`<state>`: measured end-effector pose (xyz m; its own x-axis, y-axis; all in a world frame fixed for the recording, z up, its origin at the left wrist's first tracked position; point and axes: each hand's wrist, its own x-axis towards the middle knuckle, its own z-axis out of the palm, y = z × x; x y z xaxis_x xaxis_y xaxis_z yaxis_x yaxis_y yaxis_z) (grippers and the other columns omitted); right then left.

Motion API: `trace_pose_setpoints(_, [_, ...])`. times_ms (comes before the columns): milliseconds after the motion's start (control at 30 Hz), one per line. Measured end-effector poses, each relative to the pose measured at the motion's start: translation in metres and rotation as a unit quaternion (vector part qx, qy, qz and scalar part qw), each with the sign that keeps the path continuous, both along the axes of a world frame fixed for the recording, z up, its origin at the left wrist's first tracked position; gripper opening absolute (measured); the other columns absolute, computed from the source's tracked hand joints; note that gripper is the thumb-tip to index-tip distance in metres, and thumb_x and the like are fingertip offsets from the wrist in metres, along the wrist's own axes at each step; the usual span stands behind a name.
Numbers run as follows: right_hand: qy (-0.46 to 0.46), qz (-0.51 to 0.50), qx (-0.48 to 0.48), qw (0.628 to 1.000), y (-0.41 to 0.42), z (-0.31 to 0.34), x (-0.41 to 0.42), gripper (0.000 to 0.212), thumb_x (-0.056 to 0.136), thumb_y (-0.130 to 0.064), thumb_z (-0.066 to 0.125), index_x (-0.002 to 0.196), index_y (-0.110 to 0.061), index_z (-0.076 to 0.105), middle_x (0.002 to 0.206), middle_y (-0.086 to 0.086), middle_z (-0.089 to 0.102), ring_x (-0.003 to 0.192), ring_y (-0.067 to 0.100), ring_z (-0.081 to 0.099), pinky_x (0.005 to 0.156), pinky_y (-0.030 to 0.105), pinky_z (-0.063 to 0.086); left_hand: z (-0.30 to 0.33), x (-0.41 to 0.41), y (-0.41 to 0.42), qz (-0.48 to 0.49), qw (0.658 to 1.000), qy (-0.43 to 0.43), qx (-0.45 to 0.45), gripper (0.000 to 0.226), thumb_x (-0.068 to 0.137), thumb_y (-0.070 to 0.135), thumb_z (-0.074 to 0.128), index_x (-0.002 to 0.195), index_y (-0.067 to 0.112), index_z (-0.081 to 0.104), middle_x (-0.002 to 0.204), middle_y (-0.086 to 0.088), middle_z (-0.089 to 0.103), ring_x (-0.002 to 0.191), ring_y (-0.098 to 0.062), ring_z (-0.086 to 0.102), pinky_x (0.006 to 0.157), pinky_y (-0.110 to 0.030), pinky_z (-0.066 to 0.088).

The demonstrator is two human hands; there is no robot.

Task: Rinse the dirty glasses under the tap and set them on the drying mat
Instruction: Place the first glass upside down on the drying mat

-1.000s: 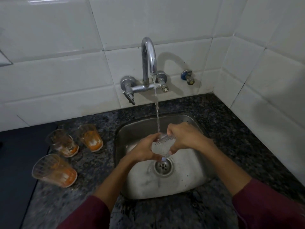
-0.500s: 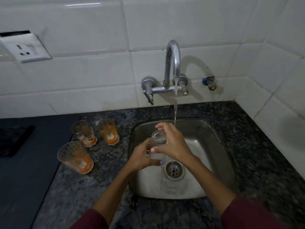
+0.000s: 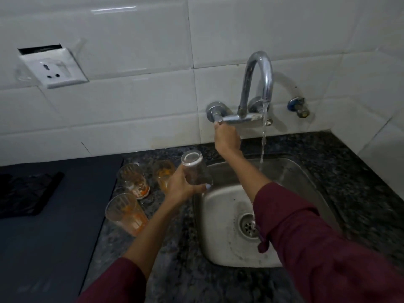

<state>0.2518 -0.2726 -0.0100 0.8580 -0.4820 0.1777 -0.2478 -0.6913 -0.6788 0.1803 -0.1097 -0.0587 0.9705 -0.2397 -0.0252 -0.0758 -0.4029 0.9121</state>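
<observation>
My left hand (image 3: 182, 188) grips a clear rinsed glass (image 3: 195, 169), held upside down over the left rim of the steel sink (image 3: 306, 182). My right hand (image 3: 226, 138) is closed on the left handle of the chrome wall tap (image 3: 258, 84). A thin stream of water (image 3: 263, 138) still falls from the spout into the sink. Three dirty glasses with orange residue stand on the granite counter left of the sink: one at the back left (image 3: 133, 179), one at the back right (image 3: 162, 173), and one nearest me (image 3: 126, 214). A dark grey mat (image 3: 54, 226) lies at the far left.
A black folded cloth (image 3: 26, 195) rests on the mat's left side. A white wall socket (image 3: 53, 68) hangs loose from the tiles. A small valve (image 3: 298, 107) sticks out right of the tap. The tiled side wall closes in on the right.
My right hand left the glass and rose to the tap handle. My left hand carried the glass out of the stream, up and left to the sink's edge. The view swung left.
</observation>
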Motion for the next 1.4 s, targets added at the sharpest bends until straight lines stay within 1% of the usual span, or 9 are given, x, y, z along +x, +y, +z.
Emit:
trace_pose_setpoints(100, [0.024, -0.005, 0.048, 0.999, -0.006, -0.001, 0.004, 0.056, 0.1, -0.039, 0.027, 0.102, 0.004, 0.063, 0.104, 0.025, 0.065, 0.098, 0.039, 0.06, 0.077, 0.039, 0.044, 0.0, 0.002, 0.0, -0.021, 1.0, -0.003, 0.016, 0.074, 0.059, 0.014, 0.09, 0.122, 0.011, 0.053, 0.106, 0.005, 0.06, 0.089, -0.005, 0.059, 0.062, 0.002, 0.041])
trace_pose_setpoints(267, [0.104, 0.093, 0.183, 0.973, 0.002, 0.002, -0.047, 0.067, 0.092, -0.057, 0.037, 0.108, 0.002, 0.061, 0.1, 0.019, 0.065, 0.103, 0.036, 0.061, 0.091, 0.044, 0.049, -0.002, -0.001, -0.002, -0.053, 0.997, -0.011, 0.052, 0.077, 0.058, 0.024, 0.09, 0.124, 0.014, 0.053, 0.111, 0.005, 0.062, 0.101, -0.01, 0.06, 0.072, -0.006, 0.043])
trace_pose_setpoints(367, [0.108, 0.217, 0.308, 0.92, 0.017, -0.013, -0.097, 0.042, 0.087, -0.04, 0.06, 0.116, -0.01, 0.06, 0.116, 0.009, 0.067, 0.11, 0.021, 0.061, 0.097, 0.036, 0.046, -0.003, -0.003, -0.004, -0.058, 0.996, -0.029, 0.066, 0.067, 0.056, 0.026, 0.09, 0.114, 0.024, 0.057, 0.105, 0.01, 0.065, 0.098, -0.009, 0.063, 0.078, -0.02, 0.049])
trace_pose_setpoints(533, [0.05, 0.162, 0.169, 0.971, 0.026, -0.012, -0.112, 0.054, 0.069, -0.026, 0.081, 0.116, -0.017, 0.057, 0.105, 0.002, 0.068, 0.097, 0.015, 0.063, 0.075, 0.026, 0.05, 0.011, -0.01, -0.009, -0.087, 0.993, -0.051, 0.061, 0.052, 0.059, 0.022, 0.085, 0.091, 0.051, 0.056, 0.1, 0.015, 0.064, 0.097, -0.005, 0.062, 0.085, -0.025, 0.051])
trace_pose_setpoints(700, [-0.02, 0.194, 0.121, 0.973, 0.056, 0.043, -0.09, 0.051, 0.066, -0.023, 0.082, 0.112, -0.019, 0.06, 0.099, 0.001, 0.068, 0.072, 0.006, 0.063, 0.051, 0.011, 0.047, 0.054, -0.002, 0.03, -0.058, 0.992, -0.108, 0.037, 0.081, 0.068, 0.031, 0.083, 0.136, 0.021, 0.041, 0.118, 0.011, 0.06, 0.104, -0.007, 0.06, 0.081, -0.01, 0.047])
trace_pose_setpoints(933, [-0.039, 0.318, 0.128, 0.939, 0.195, 0.087, -0.014, 0.053, 0.063, -0.031, 0.083, 0.108, -0.018, 0.059, 0.101, -0.002, 0.066, 0.092, 0.016, 0.061, 0.075, 0.026, 0.046, 0.094, 0.002, 0.191, 0.146, 0.966, -0.209, 0.039, 0.057, 0.083, 0.03, 0.07, 0.133, 0.011, 0.05, 0.123, 0.004, 0.059, 0.101, -0.005, 0.06, 0.081, -0.014, 0.05])
trace_pose_setpoints(1133, [0.037, 0.452, 0.163, 0.876, 0.379, 0.051, 0.043, 0.053, 0.059, -0.029, 0.086, 0.104, -0.018, 0.06, 0.107, 0.005, 0.068, 0.099, 0.022, 0.064, 0.091, 0.039, 0.052, 0.014, -0.003, 0.366, 0.274, 0.935, 0.008, 0.226, 0.061, 0.091, 0.035, 0.058, 0.141, 0.005, 0.04, 0.145, -0.013, 0.045, 0.133, -0.029, 0.042, 0.107, -0.036, 0.035])
trace_pose_setpoints(1267, [0.081, 0.477, 0.163, 0.86, 0.483, 0.016, 0.07, 0.056, 0.061, -0.024, 0.086, 0.11, -0.013, 0.061, 0.111, 0.007, 0.067, 0.103, 0.022, 0.06, 0.087, 0.03, 0.048, -0.039, -0.007, 0.442, 0.293, 0.887, 0.147, 0.325, 0.073, 0.094, 0.047, 0.048, 0.149, 0.007, 0.023, 0.156, -0.019, 0.02, 0.145, -0.04, 0.014, 0.116, -0.055, 0.019])
trace_pose_setpoints(1400, [0.107, 0.488, 0.18, 0.848, 0.547, -0.022, 0.091, 0.058, 0.062, -0.017, 0.086, 0.114, -0.012, 0.059, 0.117, 0.006, 0.065, 0.107, 0.02, 0.058, 0.088, 0.027, 0.046, -0.066, -0.007, 0.474, 0.281, 0.861, 0.189, 0.38, 0.077, 0.096, 0.051, 0.04, 0.153, 0.013, 0.003, 0.16, -0.017, -0.006, 0.147, -0.038, -0.008, 0.116, -0.057, 0.004])
